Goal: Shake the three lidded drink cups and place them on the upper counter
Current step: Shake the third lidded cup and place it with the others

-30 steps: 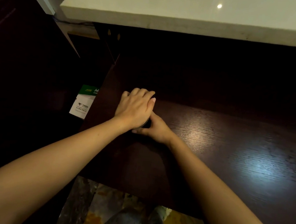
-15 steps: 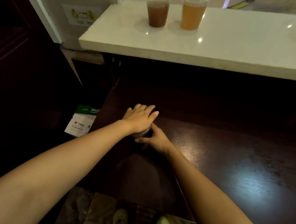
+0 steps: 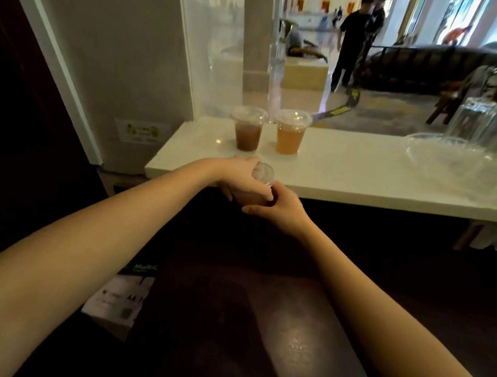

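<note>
**Head view: last cup held in both hands at the counter edge**

The third cup, thin clear plastic with a domed lid, is tilted just before the glossy white counter. It is at 6 o'clock from the brown cup and the orange cup. The left hand curls its fingers round the upper wall, and the right hand wraps the base. Squeezing the soft wall could pop the lid and spill the drink. A crowded landing might topple the other two cups.

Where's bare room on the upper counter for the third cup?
Widest bare stretch: upper counter between the orange cup and the glass bowl, right of the held cup. A narrow strip lies left of the brown cup. Crowded at the right end: bowl and stacked glasses.
</note>
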### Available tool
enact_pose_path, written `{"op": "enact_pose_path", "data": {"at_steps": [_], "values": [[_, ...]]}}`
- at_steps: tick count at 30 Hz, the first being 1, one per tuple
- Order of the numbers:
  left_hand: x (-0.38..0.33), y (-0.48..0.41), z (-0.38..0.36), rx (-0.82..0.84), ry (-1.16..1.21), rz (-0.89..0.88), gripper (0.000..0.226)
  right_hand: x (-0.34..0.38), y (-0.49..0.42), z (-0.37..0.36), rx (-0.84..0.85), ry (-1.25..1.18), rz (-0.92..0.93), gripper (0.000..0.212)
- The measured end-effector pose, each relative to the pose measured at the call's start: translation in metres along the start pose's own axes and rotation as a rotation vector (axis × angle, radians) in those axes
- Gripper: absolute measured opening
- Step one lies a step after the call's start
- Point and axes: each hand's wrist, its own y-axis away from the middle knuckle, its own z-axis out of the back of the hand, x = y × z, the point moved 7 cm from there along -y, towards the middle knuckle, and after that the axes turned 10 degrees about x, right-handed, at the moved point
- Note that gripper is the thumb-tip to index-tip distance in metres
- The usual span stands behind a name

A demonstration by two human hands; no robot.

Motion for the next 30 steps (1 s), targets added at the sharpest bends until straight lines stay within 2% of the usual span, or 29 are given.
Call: {"op": "enact_pose_path", "data": {"at_steps": [4, 5, 6, 8, 11, 14, 19, 22, 25, 30], "values": [[-0.034, 0.027, 0.056, -0.046, 0.085, -0.144, 0.053, 0.05, -0.004, 0.033, -0.002, -0.014, 0.077, 0.049], [-0.04, 0.035, 0.068, -0.038, 0.097, -0.172, 0.05, 0.058, -0.004, 0.041, -0.005, -0.041, 0.103, 0.047], [-0.046, 0.042, 0.078, -0.029, 0.083, -0.193, 0.052, 0.063, -0.002, 0.048, -0.008, -0.125, 0.126, 0.04], [-0.055, 0.053, 0.097, -0.026, 0.032, -0.218, 0.067, 0.067, 0.002, 0.051, 0.02, -0.48, 0.114, 0.025], [-0.063, 0.063, 0.116, -0.038, -0.02, -0.247, 0.071, 0.071, 0.005, 0.034, 0.135, -0.935, 0.034, 0.046], [-0.071, 0.069, 0.125, -0.028, -0.071, -0.303, 0.069, 0.085, 0.005, 0.009, 0.2, -1.201, -0.01, 0.06], [-0.072, 0.082, 0.129, 0.084, -0.065, -0.468, 0.087, 0.103, 0.002, 0.005, 0.025, -1.432, 0.077, 0.053], [-0.054, 0.088, 0.124, 0.146, 0.211, -0.554, 0.106, 0.106, 0.006, 0.02, -0.087, -1.299, 0.152, 0.044], [-0.032, 0.088, 0.11, 0.202, 0.535, -0.553, 0.097, 0.113, 0.015, 0.041, -0.174, -0.995, 0.217, 0.034], [-0.015, 0.074, 0.084, 0.274, 0.813, -0.542, 0.082, 0.13, 0.024, 0.062, -0.242, -0.408, 0.29, 0.047]]}}
